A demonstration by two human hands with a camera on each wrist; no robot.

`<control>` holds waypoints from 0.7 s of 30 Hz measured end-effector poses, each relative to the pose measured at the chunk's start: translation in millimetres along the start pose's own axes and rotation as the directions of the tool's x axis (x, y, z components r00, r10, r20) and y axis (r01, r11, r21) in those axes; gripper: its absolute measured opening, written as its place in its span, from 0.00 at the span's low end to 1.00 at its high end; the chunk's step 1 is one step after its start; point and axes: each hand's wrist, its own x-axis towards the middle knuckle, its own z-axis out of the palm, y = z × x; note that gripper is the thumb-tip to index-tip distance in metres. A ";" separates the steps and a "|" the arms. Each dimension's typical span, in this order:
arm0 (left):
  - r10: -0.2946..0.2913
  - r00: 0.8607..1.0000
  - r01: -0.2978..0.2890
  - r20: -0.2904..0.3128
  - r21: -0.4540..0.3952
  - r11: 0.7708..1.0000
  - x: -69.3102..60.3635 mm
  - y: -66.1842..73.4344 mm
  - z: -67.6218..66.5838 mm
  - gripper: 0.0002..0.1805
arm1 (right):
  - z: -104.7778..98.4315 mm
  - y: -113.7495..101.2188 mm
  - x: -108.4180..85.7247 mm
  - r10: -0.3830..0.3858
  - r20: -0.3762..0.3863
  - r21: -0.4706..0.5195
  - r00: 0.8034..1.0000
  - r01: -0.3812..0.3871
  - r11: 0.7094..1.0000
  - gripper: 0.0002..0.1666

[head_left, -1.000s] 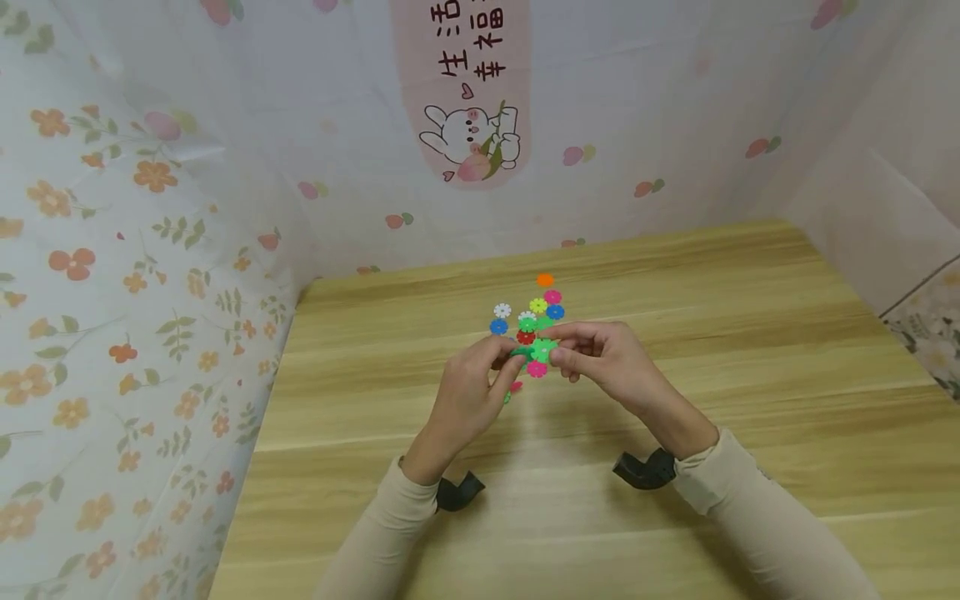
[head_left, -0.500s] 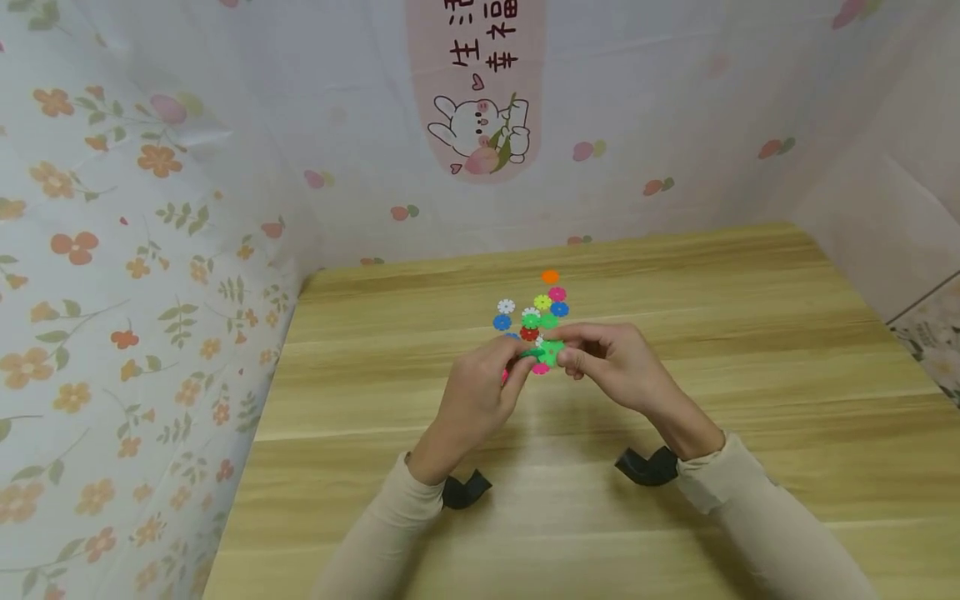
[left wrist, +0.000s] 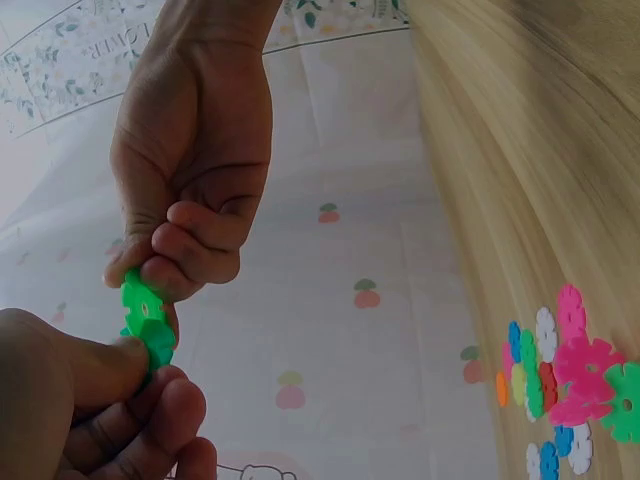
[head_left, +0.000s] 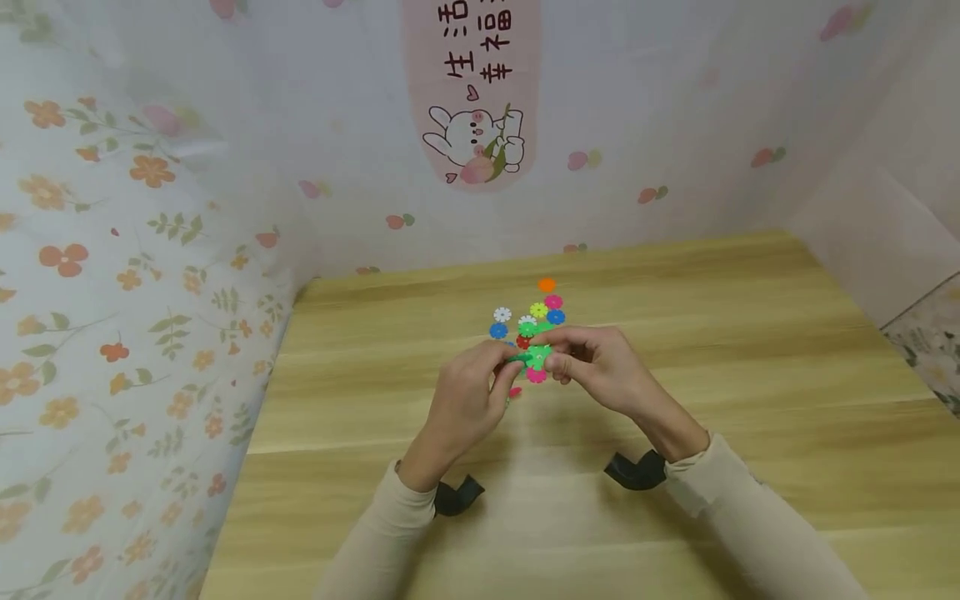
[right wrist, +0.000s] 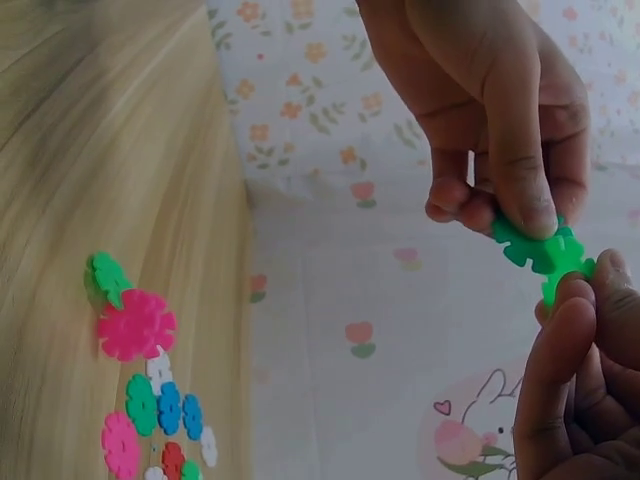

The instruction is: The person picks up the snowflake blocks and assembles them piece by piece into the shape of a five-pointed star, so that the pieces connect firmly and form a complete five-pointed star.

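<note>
Floral cloth [head_left: 345,125] hangs around the wood-grain table [head_left: 337,467], with a rabbit print [head_left: 480,142] on the side facing you. Above the table, your left hand [head_left: 467,396] pinches the darker green flower piece [right wrist: 518,245] between thumb and fingers, and your right hand [head_left: 603,371] pinches the bright green flower piece [head_left: 538,358] likewise, fingertips narrowed to the thin plastic. The two pieces touch between your hands; I can't tell whether their notches have caught. You grip each near its outer edge, probably so that the facing edges are free and each hand can steady its own piece. From your head the darker one looks nearly edge-on while the bright one shows its face, an angle that would suit notches meeting crosswise. On the table beyond lie an orange piece [head_left: 547,285], a yellow piece [head_left: 539,310] and a blue piece [head_left: 498,331], spread perhaps so that each colour is easy to see and reach.
</note>
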 end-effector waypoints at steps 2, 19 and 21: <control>0.002 1.000 -0.001 -0.012 0.011 1.000 0.7 -0.2 -1.2 0.03 | 1.7 -0.7 1.6 0.000 -0.006 0.010 1.000 0.000 1.000 0.13; 0.045 0.996 -0.038 -0.073 0.091 0.995 -3.6 -1.2 12.1 0.03 | -0.9 6.9 -2.8 0.040 -0.004 0.014 0.999 -0.040 0.999 0.16; -0.019 0.999 0.022 -0.050 0.044 0.999 -3.8 -4.9 12.1 0.03 | -4.2 8.0 0.5 0.063 0.019 -0.007 0.998 -0.063 0.998 0.18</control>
